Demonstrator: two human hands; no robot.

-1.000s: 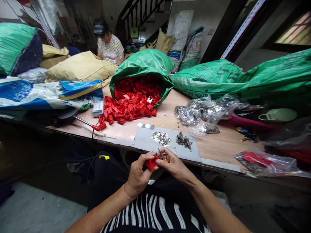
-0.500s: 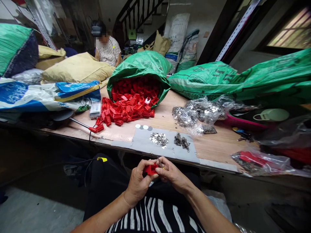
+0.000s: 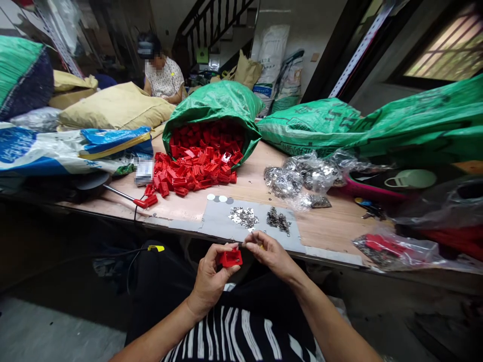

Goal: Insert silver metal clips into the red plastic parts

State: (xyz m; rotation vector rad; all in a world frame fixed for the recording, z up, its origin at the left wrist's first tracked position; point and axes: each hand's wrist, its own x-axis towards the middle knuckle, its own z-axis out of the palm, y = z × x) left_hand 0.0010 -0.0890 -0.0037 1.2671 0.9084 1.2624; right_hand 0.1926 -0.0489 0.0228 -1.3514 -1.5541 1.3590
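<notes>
My left hand (image 3: 212,271) grips a small red plastic part (image 3: 231,258) in front of my lap, just below the table edge. My right hand (image 3: 268,251) is closed in a pinch beside it, a little above and to the right, holding a thin tool with a yellow bit showing between the fingers. On a grey sheet (image 3: 222,221) just beyond my hands lie two small heaps of metal pieces (image 3: 244,217). A pile of red plastic parts (image 3: 192,171) spills from an open green sack (image 3: 215,105).
Clear bags of metal pieces (image 3: 302,178) lie right of the red pile. Green sacks (image 3: 377,125) line the back right, blue-white and tan sacks (image 3: 75,146) the left. A red-handled tool (image 3: 145,202) lies near the front edge. Another person (image 3: 162,75) sits at the far end.
My right hand has drawn up and away from the red part, which my left hand has turned and now holds alone. The view has shifted slightly.
</notes>
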